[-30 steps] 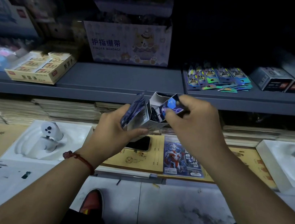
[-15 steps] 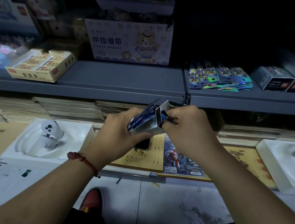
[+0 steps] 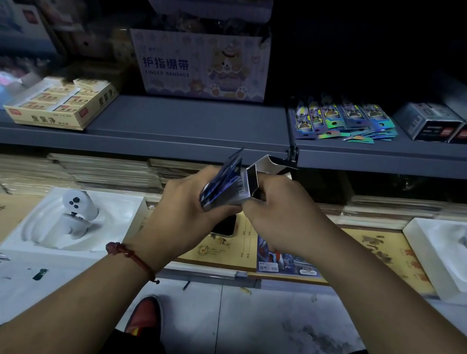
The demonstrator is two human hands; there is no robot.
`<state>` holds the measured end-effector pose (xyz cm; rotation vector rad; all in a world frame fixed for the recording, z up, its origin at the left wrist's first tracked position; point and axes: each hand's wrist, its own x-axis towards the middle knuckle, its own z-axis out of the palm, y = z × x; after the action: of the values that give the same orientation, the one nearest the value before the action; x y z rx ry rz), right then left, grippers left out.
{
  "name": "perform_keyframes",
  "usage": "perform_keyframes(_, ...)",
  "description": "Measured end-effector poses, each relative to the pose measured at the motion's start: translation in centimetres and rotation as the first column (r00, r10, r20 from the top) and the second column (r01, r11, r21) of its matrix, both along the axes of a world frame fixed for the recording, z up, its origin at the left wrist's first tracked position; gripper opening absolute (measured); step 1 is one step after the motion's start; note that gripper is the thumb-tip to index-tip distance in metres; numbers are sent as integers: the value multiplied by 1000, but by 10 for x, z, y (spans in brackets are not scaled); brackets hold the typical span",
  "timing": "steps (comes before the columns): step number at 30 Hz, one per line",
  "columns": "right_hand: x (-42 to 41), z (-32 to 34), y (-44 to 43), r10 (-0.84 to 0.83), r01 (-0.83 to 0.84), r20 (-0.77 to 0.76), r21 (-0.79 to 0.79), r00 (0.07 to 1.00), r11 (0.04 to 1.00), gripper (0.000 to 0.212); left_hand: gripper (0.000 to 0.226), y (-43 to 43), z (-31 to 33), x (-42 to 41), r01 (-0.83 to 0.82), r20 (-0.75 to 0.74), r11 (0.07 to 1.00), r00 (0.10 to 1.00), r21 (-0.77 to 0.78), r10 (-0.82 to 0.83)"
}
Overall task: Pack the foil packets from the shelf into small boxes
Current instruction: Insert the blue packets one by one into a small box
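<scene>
Close before the body: left hand (image 3: pixel 190 200) clamps small box (image 3: pixel 247 185) plus loose foil packets (image 3: pixel 223 178) against its side | right hand (image 3: pixel 278 213) curls on the box mouth | packets seem light, thin, slippery; pinch flat faces | far: fanned packets (image 3: pixel 345 120) lie on grey shelf (image 3: pixel 189 122).

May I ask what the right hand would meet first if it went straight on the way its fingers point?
The small box: the right hand points left, its curled fingers at the box's open end. Behind lie the foil packets and the left hand gripping them; depth is unclear.
</scene>
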<state>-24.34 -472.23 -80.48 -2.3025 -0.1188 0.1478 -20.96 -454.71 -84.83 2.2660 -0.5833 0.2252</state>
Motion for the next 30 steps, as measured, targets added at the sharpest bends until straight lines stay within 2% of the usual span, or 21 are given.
perform_keyframes(6,-4,2,5,11,-11,-31,-10,999,1000,18,33,2,2,3,-14,4,1000,1000,6,14)
perform_keyframes(11,-6,-2,7,-18,40,165,-131,986,991,17,36,1,1,3,-6,-15,1000,1000,-19,6)
perform_keyframes(18,-9,3,9,-2,45,235,-175,972,984,22,37,2,-2,4,-15,-71,992,997,-129,5)
perform_keyframes(21,-10,4,9,19,7,172,-152,985,988,24,36,4,-3,5,-4,-73,997,997,-79,-2)
perform_keyframes(25,-10,3,3,-13,21,115,-71,993,997,30,49,7,-5,6,16,-88,1000,996,-16,-17)
perform_keyframes(27,-7,1,1,-43,68,189,-123,981,990,30,51,6,-6,7,11,-102,1000,995,-3,-11)
perform_keyframes(30,-2,-1,0,-49,139,432,-179,901,974,21,43,9,-6,9,3,-106,1000,994,10,-2)
